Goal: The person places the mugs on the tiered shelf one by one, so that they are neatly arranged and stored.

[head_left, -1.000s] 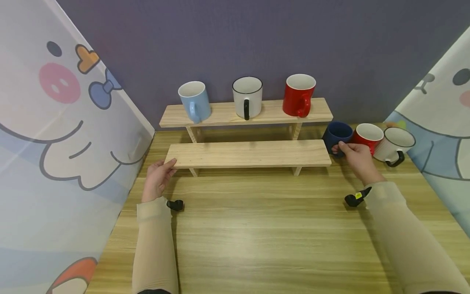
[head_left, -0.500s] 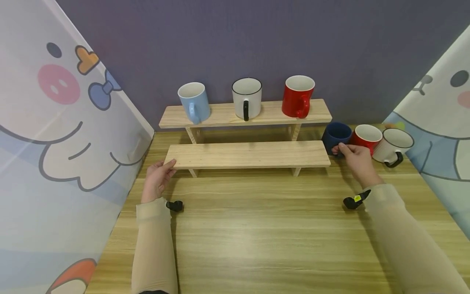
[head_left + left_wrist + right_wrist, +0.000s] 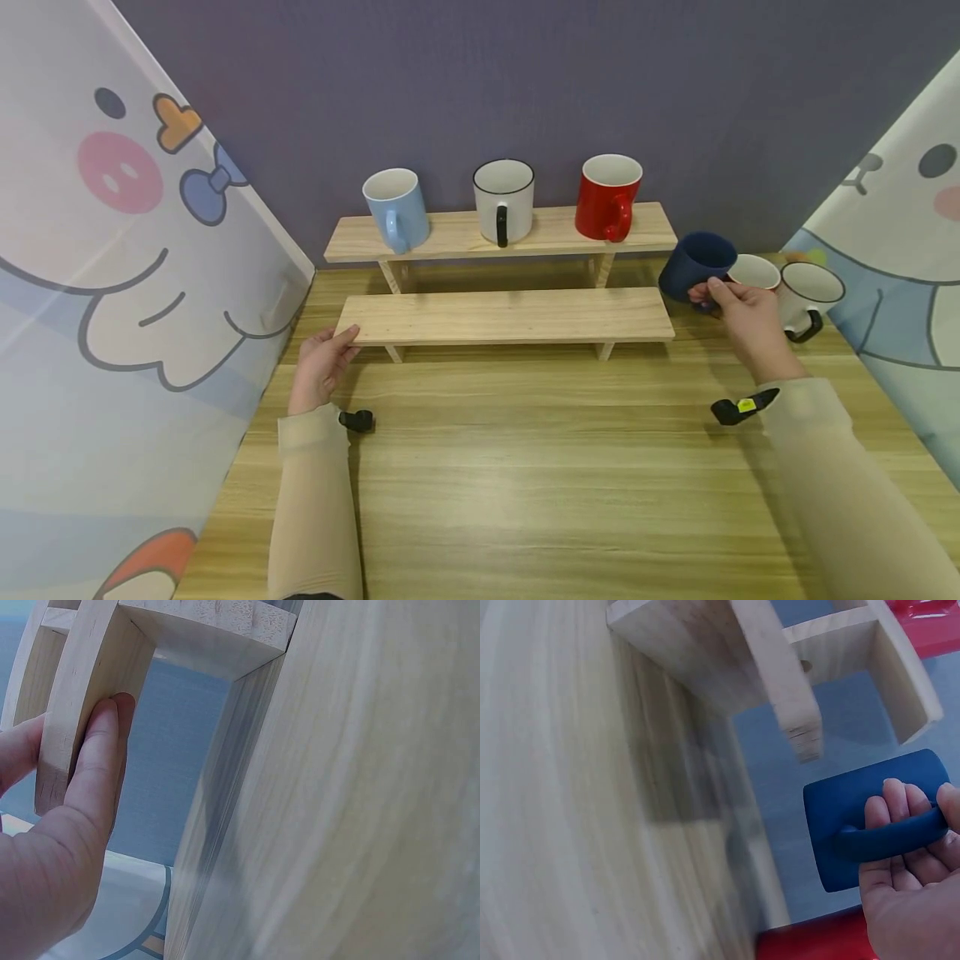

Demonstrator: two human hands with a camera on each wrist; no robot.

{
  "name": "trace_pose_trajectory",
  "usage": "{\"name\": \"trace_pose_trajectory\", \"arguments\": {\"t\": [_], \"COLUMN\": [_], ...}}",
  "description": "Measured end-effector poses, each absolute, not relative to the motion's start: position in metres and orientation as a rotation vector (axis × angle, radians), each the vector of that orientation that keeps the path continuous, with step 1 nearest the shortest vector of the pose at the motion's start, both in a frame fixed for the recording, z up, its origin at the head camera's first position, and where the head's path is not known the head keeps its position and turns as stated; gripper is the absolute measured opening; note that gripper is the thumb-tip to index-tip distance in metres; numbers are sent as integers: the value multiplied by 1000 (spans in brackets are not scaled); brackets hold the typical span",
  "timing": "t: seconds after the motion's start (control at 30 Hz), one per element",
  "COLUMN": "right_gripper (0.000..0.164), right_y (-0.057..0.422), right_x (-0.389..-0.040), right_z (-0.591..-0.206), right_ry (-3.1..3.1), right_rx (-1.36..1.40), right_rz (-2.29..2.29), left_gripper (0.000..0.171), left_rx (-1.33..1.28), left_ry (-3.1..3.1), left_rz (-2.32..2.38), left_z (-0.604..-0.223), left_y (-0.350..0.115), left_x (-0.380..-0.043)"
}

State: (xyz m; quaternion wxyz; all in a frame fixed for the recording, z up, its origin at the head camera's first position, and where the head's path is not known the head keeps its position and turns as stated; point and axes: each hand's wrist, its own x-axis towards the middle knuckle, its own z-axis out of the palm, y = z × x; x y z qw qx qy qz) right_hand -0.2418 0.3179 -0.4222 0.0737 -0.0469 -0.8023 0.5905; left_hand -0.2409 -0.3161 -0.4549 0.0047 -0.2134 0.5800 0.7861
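My right hand (image 3: 752,329) grips a dark blue mug (image 3: 688,268) by its handle, to the right of a two-tier wooden shelf (image 3: 510,317). The right wrist view shows the fingers curled through the handle (image 3: 889,838) and the thumb on top. In that view a gap separates the mug from the tabletop, and in the head view it leans slightly. At the shelf's lower left corner, my left hand (image 3: 321,371) pinches the board's end. Seen from the left wrist, thumb and fingers lie on opposite faces of the board (image 3: 94,667).
On the upper board stand a light blue mug (image 3: 397,212), a white black-rimmed mug (image 3: 517,208) and a red mug (image 3: 600,204). A red mug with white inside (image 3: 753,271) and another white mug (image 3: 810,292) stand beside my right hand. A dark wall (image 3: 495,75) rises behind.
My right hand has raised the dark blue mug and shifted it slightly right, so it now overlaps the neighbouring red mug. My left hand has stayed on the shelf's end.
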Motion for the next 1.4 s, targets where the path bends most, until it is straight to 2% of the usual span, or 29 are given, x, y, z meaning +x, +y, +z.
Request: {"name": "trace_pose_trajectory", "arguments": {"t": [0.27,0.47,0.83,1.03,1.4], "right_gripper": [40,44,33,29,39], "right_y": [318,317,307,290,256], "right_x": [-230,-217,-196,-187,-175], "right_z": [-404,-395,-383,-381,-382], "right_ry": [-2250,-2310,-2262,-2098,-2181], "right_rx": [-149,-138,-116,-3,48], "right_rz": [2006,1874,1912,2099,2058], "left_gripper": [36,41,39,42,52], "left_rx": [-675,-674,-670,-687,-680], "left_ry": [1816,1827,1845,1864,1850], "left_rz": [2460,2452,2446,2432,2428], "left_z": [-454,-452,-452,-452,-453], "left_y": [-317,-316,-315,-315,-315], "left_x": [-241,-242,-242,-242,-241]}}
